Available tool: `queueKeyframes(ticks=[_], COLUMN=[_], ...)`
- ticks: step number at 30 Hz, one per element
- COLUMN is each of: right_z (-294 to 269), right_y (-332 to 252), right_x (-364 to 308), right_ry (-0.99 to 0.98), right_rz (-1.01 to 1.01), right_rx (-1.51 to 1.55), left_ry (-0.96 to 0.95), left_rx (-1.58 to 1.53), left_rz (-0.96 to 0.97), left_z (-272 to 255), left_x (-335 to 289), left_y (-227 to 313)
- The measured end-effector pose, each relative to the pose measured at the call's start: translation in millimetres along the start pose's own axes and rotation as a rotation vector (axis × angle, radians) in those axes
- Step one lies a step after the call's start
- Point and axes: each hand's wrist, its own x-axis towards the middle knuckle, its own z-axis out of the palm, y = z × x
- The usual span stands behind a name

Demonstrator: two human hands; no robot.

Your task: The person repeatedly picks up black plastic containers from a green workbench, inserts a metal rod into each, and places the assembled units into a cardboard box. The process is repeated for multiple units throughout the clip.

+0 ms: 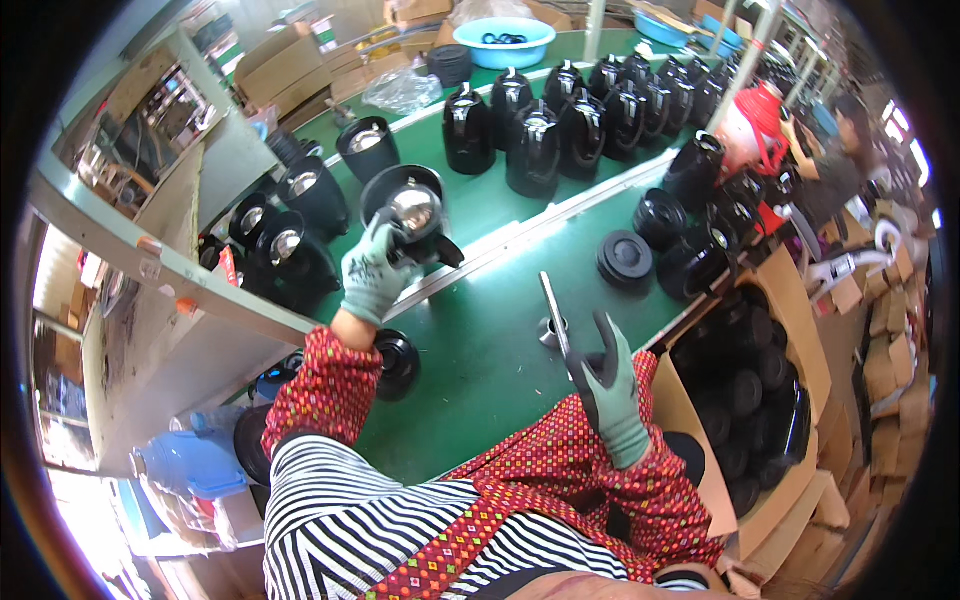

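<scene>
My left hand [374, 268], in a grey-green glove with dark fingers, is closed on a black kettle body [437, 187]. The kettle is tilted, so its shiny metal inside shows, and its dark handle points to the right. My right hand [612, 390], gloved the same way, is raised above the near edge of the bench with its fingers apart. Close by its fingers stands a slim metal rod [551, 305]; whether they touch cannot be made out. A small silver ring-shaped part [548, 334] sits beside the rod.
Rows of black kettles [533, 150] line the green bench [480, 350]. More open kettle bodies [313, 190] stand at left. Black round bases [625, 258] are stacked at right, near a carton [800, 330] of black parts. A blue basin [505, 42] is at the back; a metal frame [180, 270] borders the left.
</scene>
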Motion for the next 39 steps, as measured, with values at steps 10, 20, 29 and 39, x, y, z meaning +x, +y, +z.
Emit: queueKeyframes(ticks=[10, 20, 29, 39], right_z=[-27, -166, -139, -51], right_y=[-58, -11, -19, 61], right_x=[11, -51, 47, 181], right_ry=[-0.024, -0.258, -0.662, -0.595], right_rz=[0.385, 0.321, 0.373, -0.131], right_rx=[0.588, 0.797, 0.785, -0.533], left_ry=[-0.302, -1.365, -1.605, -1.296], left_rx=[-0.344, -1.515, -1.81, -1.866], left_rz=[0.533, -0.766, -0.71, -0.783], left_z=[-34, 55, 96, 91], left_x=[-28, -65, -90, -94], left_y=[199, 164, 170, 140])
